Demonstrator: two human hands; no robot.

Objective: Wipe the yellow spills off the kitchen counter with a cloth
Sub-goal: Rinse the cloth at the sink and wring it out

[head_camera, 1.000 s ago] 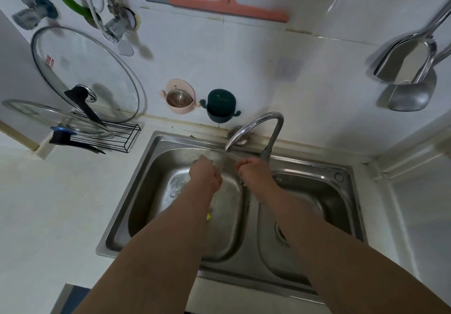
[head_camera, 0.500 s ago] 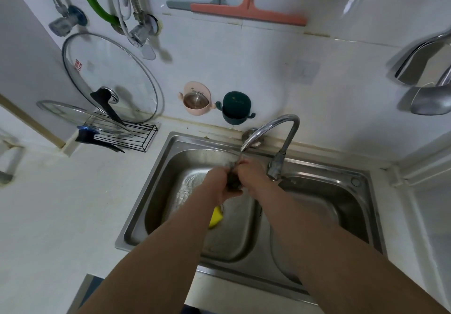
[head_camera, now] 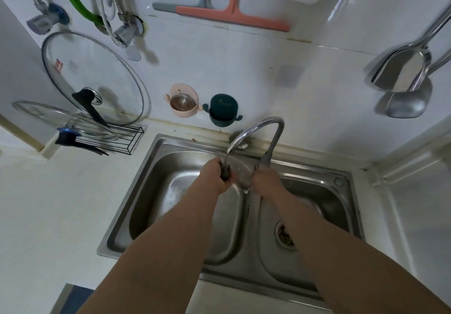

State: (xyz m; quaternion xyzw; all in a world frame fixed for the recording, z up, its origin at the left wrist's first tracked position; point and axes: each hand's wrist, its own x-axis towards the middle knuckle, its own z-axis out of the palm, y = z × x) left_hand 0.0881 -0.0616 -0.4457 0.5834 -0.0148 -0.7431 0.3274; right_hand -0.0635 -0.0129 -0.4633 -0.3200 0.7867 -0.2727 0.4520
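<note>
Both my hands are over the left basin of the steel sink [head_camera: 136, 191], just under the curved faucet [head_camera: 256, 123]. My left hand [head_camera: 214, 177] grips a dark bunched end of a cloth [head_camera: 225, 173]. A grey, blurred stretch of it runs across to my right hand [head_camera: 267, 182], which holds the other end. My fingers are turned away from the camera. The white counter [head_camera: 61, 204] lies left of the sink, with no yellow spill showing on it. My forearms hide part of the basin floor.
Two glass lids [head_camera: 92, 77] lean in a black wire rack [head_camera: 122, 140] at the back left. Pink [head_camera: 183, 101] and dark green [head_camera: 223, 111] holders hang on the wall. Steel ladles [head_camera: 402, 77] hang at the right. The right basin has a drain [head_camera: 284, 235].
My hands came together on the dark cloth half a second ago and have now pulled apart, stretching it. A yellow thing seen in the basin is now behind my left arm.
</note>
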